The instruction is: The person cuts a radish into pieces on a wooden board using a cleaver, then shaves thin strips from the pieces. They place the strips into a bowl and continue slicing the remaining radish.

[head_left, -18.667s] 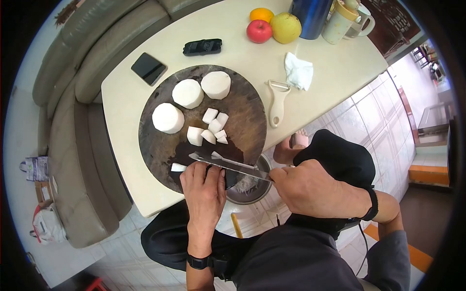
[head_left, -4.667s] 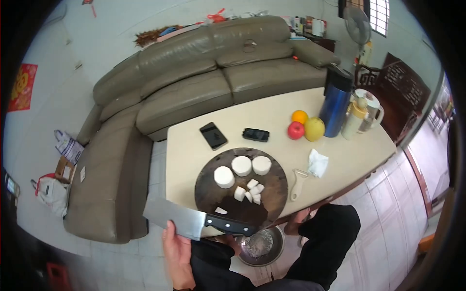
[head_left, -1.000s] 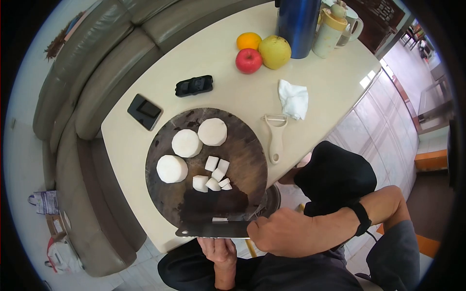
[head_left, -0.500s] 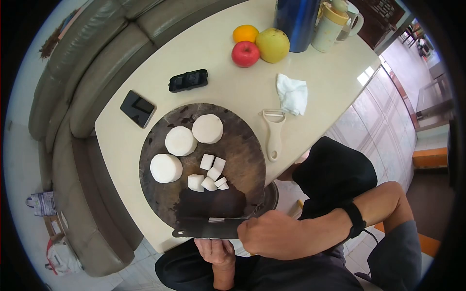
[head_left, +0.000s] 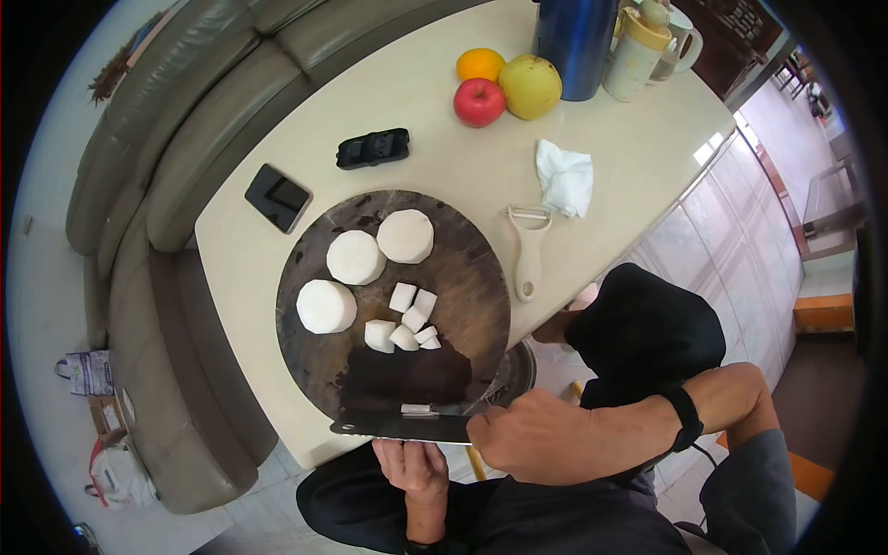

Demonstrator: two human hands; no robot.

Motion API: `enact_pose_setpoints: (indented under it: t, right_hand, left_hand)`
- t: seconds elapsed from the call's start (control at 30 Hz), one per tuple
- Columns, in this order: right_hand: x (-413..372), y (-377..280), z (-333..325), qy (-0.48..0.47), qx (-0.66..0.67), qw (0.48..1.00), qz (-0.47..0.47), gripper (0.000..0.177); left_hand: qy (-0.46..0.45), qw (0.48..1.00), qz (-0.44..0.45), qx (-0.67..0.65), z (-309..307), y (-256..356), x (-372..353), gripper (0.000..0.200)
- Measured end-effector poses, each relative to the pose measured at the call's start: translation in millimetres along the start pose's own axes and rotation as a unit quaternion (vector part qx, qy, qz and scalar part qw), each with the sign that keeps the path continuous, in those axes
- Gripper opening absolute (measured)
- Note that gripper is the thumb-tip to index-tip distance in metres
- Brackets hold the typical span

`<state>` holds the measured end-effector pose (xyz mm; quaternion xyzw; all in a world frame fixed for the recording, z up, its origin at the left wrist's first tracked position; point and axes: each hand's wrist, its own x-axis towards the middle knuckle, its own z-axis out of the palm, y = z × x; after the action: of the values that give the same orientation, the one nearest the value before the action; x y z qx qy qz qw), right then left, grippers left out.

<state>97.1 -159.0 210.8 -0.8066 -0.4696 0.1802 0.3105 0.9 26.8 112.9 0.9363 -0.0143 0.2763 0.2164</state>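
Observation:
My right hand [head_left: 527, 437] is wrapped round the handle of a dark-bladed kitchen knife [head_left: 398, 426], held level over the near edge of the round chopping board [head_left: 462, 268]. My left hand [head_left: 413, 470] is just on the near side of the blade, fingers bent and together; the blade hides its fingertips and anything in them. A thin white strip [head_left: 416, 409] shows along the blade's far side. On the board stand three thick rounds of peeled white vegetable, like radish [head_left: 356, 257], and several small cut chunks [head_left: 404, 337]. A dark wet patch lies in front of them.
Right of the board lie a white peeler [head_left: 529, 254] and a crumpled white cloth [head_left: 565, 179]. A phone [head_left: 277, 198] and a black object [head_left: 373, 148] lie beyond it. Farther back are an apple [head_left: 479, 103], other fruit, a blue flask [head_left: 575, 51] and a bottle [head_left: 638, 55].
The whole view has shifted slightly, with the table and board a little to the right and up. Both hands and the knife hold nearly the same pose; the blade is tilted slightly differently.

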Motion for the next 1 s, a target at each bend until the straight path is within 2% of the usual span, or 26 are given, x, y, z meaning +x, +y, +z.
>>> enact_pose_setpoints:
  t: [0.17,0.3,0.37,0.47,0.6,0.67,1.0]
  right_hand:
    - [-2,-4,2,-0.004,-0.081,0.997,0.007,0.016]
    - [3,1,3,0.002,-0.053,0.998,-0.022,0.017]
    - [11,3,10,0.024,-0.007,0.997,-0.071,0.016]
    - [17,1,15,-0.013,-0.023,0.999,-0.041,0.019]
    - [15,3,9,0.012,-0.008,1.0,-0.019,0.019]
    - [13,8,6,-0.016,-0.011,1.0,0.007,0.019]
    - [-3,3,-5,-0.015,-0.007,1.0,-0.017,0.018]
  left_hand:
    - [-0.001,1.0,0.012,0.012,0,2,5,0.021]
    - [-0.009,1.0,0.01,0.006,-2,4,7,0.022]
    - [-0.013,1.0,0.009,0.004,-1,4,8,0.022]
    - [0.001,1.0,0.02,0.014,0,2,5,0.021]
    - [-0.001,1.0,0.001,-0.001,-1,2,2,0.022]
    - [0.014,1.0,0.006,-0.001,1,4,4,0.022]
    - [0.008,1.0,0.002,-0.004,1,1,-1,0.027]
